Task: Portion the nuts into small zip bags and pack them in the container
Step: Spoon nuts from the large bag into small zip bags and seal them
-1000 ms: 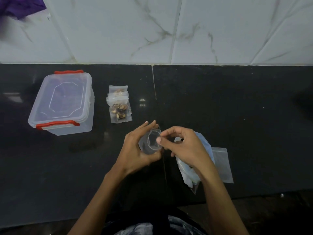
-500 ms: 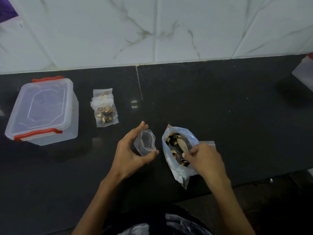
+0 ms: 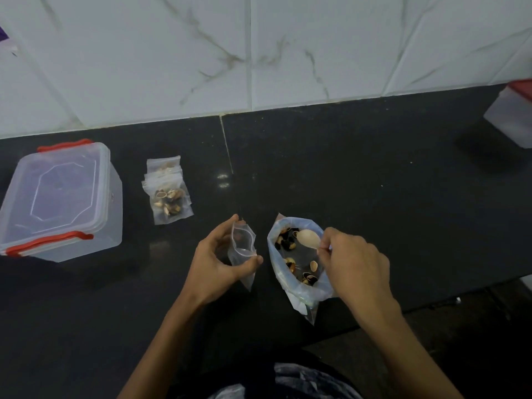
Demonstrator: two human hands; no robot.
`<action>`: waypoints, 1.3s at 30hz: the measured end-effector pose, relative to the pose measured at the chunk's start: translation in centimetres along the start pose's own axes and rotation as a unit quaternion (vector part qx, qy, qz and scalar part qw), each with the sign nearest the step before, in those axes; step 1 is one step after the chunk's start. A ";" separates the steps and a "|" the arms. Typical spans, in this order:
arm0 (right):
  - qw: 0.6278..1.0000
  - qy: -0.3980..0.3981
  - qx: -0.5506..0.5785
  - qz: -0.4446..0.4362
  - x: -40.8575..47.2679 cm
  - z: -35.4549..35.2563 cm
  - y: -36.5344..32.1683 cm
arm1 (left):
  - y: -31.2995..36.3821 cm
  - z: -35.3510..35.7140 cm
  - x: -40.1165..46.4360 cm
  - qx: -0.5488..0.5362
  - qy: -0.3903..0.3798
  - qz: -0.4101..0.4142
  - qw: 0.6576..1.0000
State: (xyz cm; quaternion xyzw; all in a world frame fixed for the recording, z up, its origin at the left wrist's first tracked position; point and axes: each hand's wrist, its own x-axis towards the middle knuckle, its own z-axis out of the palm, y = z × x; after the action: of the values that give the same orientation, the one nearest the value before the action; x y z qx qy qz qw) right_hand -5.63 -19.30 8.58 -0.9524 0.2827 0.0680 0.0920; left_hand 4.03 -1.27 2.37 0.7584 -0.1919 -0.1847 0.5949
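Since 0.5 s ago: spoon (image 3: pixel 308 239) raised, bowl now above nuts (image 3: pixel 285 243) in big bag (image 3: pixel 299 289). Left hand (image 3: pixel 214 262): thumb and curled fingers pinch small zip bag (image 3: pixel 243 249), mouth open. Right hand (image 3: pixel 355 262): fingertips pinch spoon handle. Filled bags (image 3: pixel 168 197) lie beside closed container (image 3: pixel 62 200), far left.

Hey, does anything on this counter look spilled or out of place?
Nothing stands out. No loose nuts lie on the black counter; the filled small zip bags are stacked beside the lidded clear container with red clips.
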 end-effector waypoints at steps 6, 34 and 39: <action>1.000 -0.016 -0.018 0.019 0.2 0.8 -0.5 | 0.3 1.3 2.5 -0.060 -0.063 -0.050 0.995; 0.973 -0.070 0.218 0.024 -0.5 4.6 0.2 | -0.3 2.7 0.4 -0.240 -0.084 -0.227 0.940; 0.944 -0.086 0.314 0.050 -0.4 4.6 1.1 | -0.1 2.5 0.3 -0.238 -0.083 -0.230 0.940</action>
State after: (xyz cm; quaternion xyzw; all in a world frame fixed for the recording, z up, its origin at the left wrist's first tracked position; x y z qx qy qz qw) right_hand -6.93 -18.99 4.07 -0.8504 0.3276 0.0618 0.4070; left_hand 3.05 -3.50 1.67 0.5999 -0.0112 -0.4191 0.6815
